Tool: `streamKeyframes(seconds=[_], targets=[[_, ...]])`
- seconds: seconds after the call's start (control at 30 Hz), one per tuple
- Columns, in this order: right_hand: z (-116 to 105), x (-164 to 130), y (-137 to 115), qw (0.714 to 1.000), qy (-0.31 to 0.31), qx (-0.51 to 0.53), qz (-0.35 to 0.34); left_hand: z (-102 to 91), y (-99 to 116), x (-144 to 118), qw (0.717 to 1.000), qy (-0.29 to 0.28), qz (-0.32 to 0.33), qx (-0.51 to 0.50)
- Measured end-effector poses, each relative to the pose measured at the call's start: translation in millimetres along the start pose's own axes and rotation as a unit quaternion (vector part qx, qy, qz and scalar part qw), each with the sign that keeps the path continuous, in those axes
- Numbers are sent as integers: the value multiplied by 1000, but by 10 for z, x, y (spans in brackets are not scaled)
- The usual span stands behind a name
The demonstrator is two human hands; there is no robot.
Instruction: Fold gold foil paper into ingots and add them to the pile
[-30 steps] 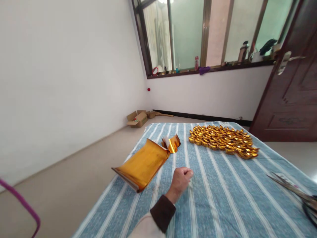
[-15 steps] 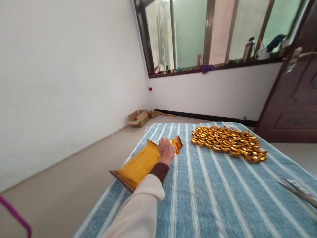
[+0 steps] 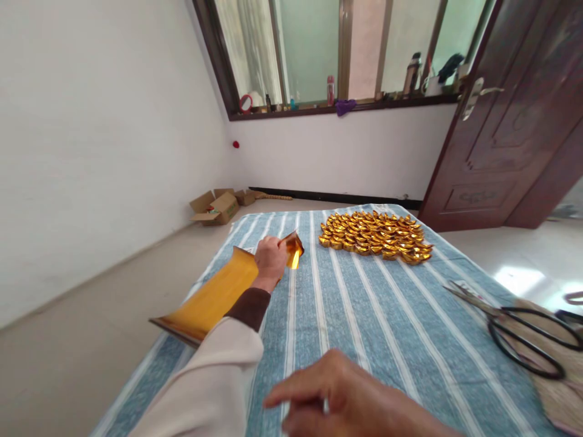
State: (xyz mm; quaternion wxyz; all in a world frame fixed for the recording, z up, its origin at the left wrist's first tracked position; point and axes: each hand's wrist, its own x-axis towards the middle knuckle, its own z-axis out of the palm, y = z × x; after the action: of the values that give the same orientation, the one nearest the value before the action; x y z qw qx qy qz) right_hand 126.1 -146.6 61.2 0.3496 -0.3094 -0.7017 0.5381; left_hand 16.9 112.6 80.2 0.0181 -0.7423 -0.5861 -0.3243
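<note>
Head view looks down along a long surface covered by a blue-and-white striped cloth (image 3: pixel 364 315); whether a bench or a bed lies under it cannot be told. The left hand (image 3: pixel 270 260) reaches out over the cloth, its fingers closed on a small piece of gold foil (image 3: pixel 294 247) that sticks out on the hand's right side. Touching the same hand on its left and trailing back toward the person lies a stack of gold foil sheets (image 3: pixel 214 298), one end curling up at the cloth's left edge. A cream sleeve with a dark brown cuff (image 3: pixel 243 306) covers that arm.

The right hand (image 3: pixel 337 397) hovers low over the stripes close to the person, fingers loosely curled and pointing left, holding nothing that can be seen. Well to its right, black-handled scissors (image 3: pixel 514 325) rest on the cloth, their handles over a woven mat (image 3: pixel 565 382).

Beyond the left hand and to its right, near the far end of the cloth, a dense cluster of folded gold ingots (image 3: pixel 376 237) lies in rows.

Around the surface is a pale floor and white walls. Open cardboard boxes (image 3: pixel 218 206) sit in the far corner on the floor, a windowsill (image 3: pixel 346 108) carries bottles and small items, and a dark wooden door (image 3: pixel 505 115) stands on the right.
</note>
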Motion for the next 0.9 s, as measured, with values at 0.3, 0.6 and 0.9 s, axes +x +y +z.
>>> streamKeyframes(seconds=[0.3,0.6,0.9], targets=[[-952,-88,496,873,463,17,154,-343,472,-836,970,-85,120,-191],[-854,-162,502,885,404,87,216,-553,624,-1365,902,-232,26,-363],[-636,-134,657,896,351,118,245,-565,309,-1471,839,-270,-166,-443]])
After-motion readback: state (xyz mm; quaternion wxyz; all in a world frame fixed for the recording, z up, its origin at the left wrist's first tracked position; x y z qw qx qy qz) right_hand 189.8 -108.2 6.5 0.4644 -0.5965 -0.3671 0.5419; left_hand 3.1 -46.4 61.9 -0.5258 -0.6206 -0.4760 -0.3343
